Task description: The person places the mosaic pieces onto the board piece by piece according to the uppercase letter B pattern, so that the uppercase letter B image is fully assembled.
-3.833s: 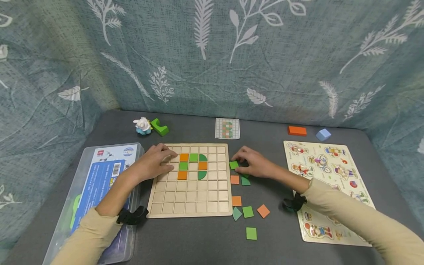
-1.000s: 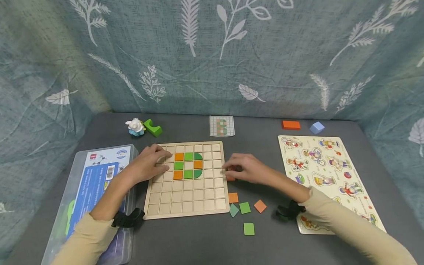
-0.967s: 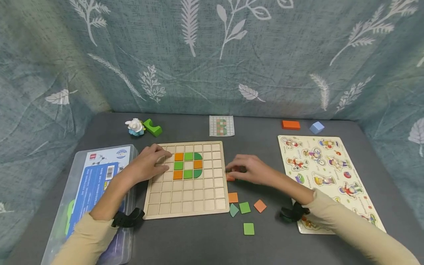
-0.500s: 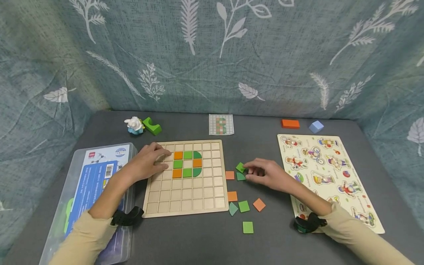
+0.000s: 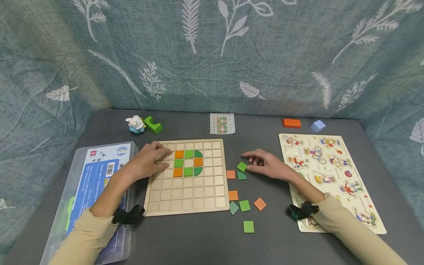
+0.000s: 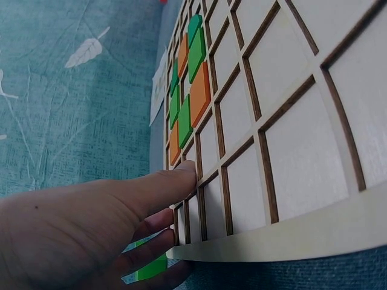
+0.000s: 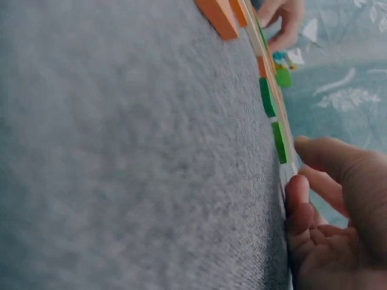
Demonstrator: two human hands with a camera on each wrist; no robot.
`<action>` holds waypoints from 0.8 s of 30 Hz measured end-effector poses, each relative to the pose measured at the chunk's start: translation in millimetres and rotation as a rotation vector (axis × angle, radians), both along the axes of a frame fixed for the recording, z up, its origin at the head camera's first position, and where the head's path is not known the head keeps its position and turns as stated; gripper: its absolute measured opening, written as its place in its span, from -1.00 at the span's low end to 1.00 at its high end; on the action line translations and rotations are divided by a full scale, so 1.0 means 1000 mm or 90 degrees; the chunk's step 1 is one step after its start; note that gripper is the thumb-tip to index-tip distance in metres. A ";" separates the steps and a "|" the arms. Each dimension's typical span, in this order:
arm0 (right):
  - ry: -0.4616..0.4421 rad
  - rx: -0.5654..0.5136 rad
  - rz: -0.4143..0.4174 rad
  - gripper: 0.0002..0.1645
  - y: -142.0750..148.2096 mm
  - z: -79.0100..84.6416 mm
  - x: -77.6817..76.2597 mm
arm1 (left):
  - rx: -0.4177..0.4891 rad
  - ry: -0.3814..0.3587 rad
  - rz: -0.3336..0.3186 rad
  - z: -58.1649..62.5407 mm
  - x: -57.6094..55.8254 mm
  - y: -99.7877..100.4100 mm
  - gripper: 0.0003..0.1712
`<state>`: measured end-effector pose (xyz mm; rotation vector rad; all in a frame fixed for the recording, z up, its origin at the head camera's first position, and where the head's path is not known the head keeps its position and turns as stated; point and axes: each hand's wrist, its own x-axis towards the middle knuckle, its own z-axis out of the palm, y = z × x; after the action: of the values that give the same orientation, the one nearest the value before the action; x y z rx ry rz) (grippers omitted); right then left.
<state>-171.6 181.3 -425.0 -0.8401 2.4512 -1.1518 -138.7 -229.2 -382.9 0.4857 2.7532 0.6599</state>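
Apparently at tile selection. Empty and loose at right grip (image 5: 267,165), with green tile (image 5: 242,166) just ahead; relaxed at left grip (image 5: 147,160), resting on board (image 5: 182,204). Likely calls for pinching tile next.

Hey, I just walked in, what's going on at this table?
Someone is handling colored tiles on and around a wooden grid board. Their left hand rests on the board's left side. Their right hand is right beside a loose green square, apparently not gripping it. Eight tiles sit on the board around one bare cell; more lie loose to the right. A small patterned card lies beyond the board.
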 end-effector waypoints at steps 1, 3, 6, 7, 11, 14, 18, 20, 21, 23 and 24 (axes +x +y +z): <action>-0.005 0.003 0.005 -0.50 0.000 0.000 -0.002 | 0.003 -0.001 -0.001 0.000 0.000 0.000 -0.54; -0.014 0.008 0.014 -0.50 0.001 -0.001 -0.005 | 0.007 -0.004 -0.001 0.001 0.000 0.000 -0.54; -0.024 0.010 0.031 -0.51 0.000 -0.002 -0.007 | 0.006 -0.006 0.002 0.002 0.000 0.000 -0.54; -0.025 0.008 0.037 -0.51 0.000 -0.003 -0.008 | 0.004 -0.007 0.003 0.003 0.000 -0.001 -0.54; -0.021 0.003 0.056 -0.51 -0.002 -0.003 -0.008 | 0.000 -0.006 0.003 0.002 0.000 -0.001 -0.54; -0.004 0.008 0.068 -0.50 -0.004 -0.002 -0.008 | 0.002 -0.007 0.000 0.001 0.000 -0.002 -0.54; 0.033 0.022 0.080 -0.55 -0.007 -0.001 -0.008 | -0.001 -0.005 0.004 0.000 0.000 -0.002 -0.53; 0.046 0.033 0.078 -0.59 -0.008 -0.001 -0.008 | -0.001 -0.003 0.005 0.000 0.000 -0.002 -0.54; 0.049 0.037 0.074 -0.61 -0.008 -0.001 -0.008 | 0.001 -0.003 0.004 0.000 0.000 -0.002 -0.54; 0.052 0.041 0.067 -0.64 -0.007 -0.001 -0.006 | 0.005 -0.006 0.002 0.000 0.000 -0.002 -0.54; 0.058 0.044 0.062 -0.65 -0.007 -0.001 -0.006 | 0.006 -0.007 0.001 0.000 0.000 -0.001 -0.54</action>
<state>-177.6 174.3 -426.3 -0.9990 2.4762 -1.0107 -138.9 -230.4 -383.0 0.4804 2.7422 0.6748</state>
